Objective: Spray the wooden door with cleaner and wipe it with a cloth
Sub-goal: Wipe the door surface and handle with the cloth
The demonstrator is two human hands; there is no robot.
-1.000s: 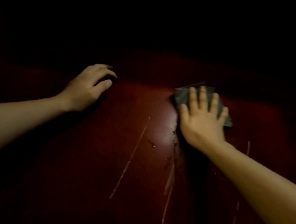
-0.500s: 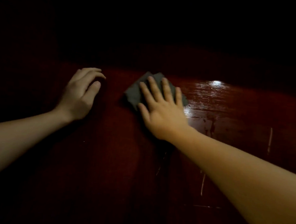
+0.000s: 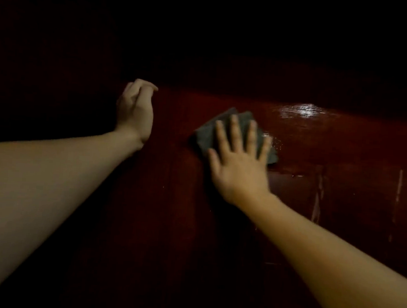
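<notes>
Shifted rightward, right hand (image 3: 240, 170) fingers (image 3: 235, 129) flat on one cloth (image 3: 205, 133); left hand (image 3: 136, 112) curled, empty.

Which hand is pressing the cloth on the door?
The right hand, fingers spread flat on the grey cloth; the left hand is curled and bare.

The dark red wooden door (image 3: 171, 199) fills the scene, its upper part lost in darkness. A folded grey cloth (image 3: 206, 132) lies flat against it right of centre, pressed under the spread right hand (image 3: 240, 165). To the cloth's right the surface shines wet (image 3: 302, 111). Pale vertical streaks (image 3: 317, 199) mark the wood lower right. The left hand (image 3: 136, 111) sits at the door's left.
</notes>
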